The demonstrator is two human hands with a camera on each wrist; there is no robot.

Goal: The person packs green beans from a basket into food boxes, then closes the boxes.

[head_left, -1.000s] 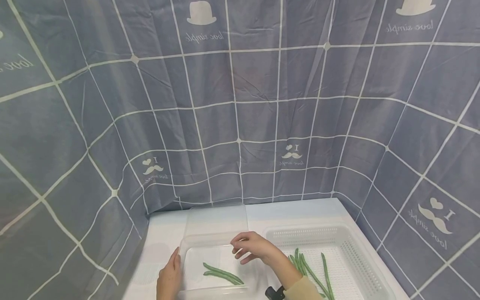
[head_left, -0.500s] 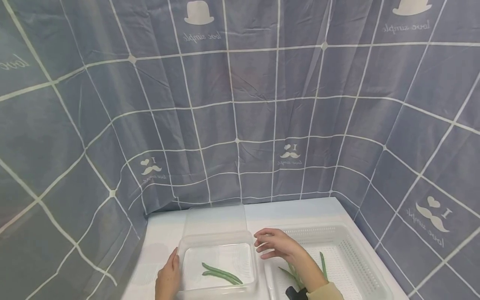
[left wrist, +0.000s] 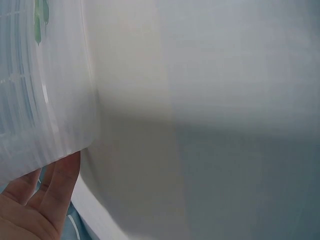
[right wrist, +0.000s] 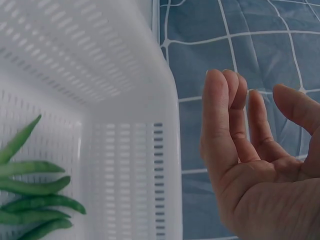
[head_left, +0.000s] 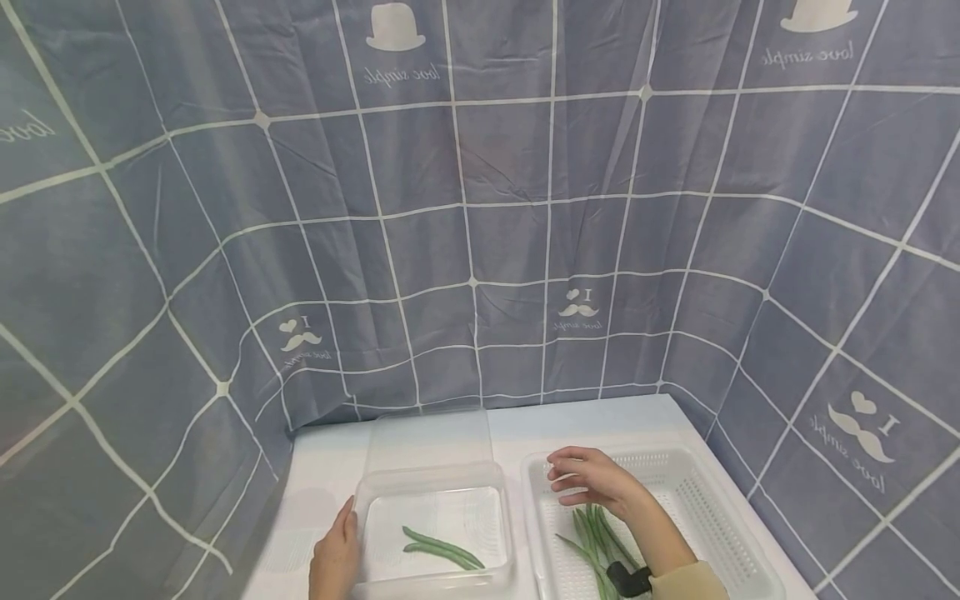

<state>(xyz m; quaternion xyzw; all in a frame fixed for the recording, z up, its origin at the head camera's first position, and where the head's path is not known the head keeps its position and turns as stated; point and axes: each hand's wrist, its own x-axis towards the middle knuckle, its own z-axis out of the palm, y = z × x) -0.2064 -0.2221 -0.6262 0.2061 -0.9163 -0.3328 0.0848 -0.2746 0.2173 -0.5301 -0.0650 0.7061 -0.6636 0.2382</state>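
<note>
A clear plastic food container stands on the white table with a few green beans lying on its floor. My left hand rests against the container's left side; in the left wrist view its extended fingers reach to the container's lower corner. To the right is a white perforated basket, holding several more green beans. Over the basket hovers my right hand, empty, with its fingers apart and loosely bent. The right wrist view shows the beans below the basket's slotted wall.
A clear flat lid lies behind the container, close to the curtain. Blue-grey checked curtain encloses the table at the back and both sides. A black strap or camera mount sits on the right wrist.
My right hand has moved rightward from above the container to above the basket. The left hand stays at the container's side, and the beans inside the container lie as before.
</note>
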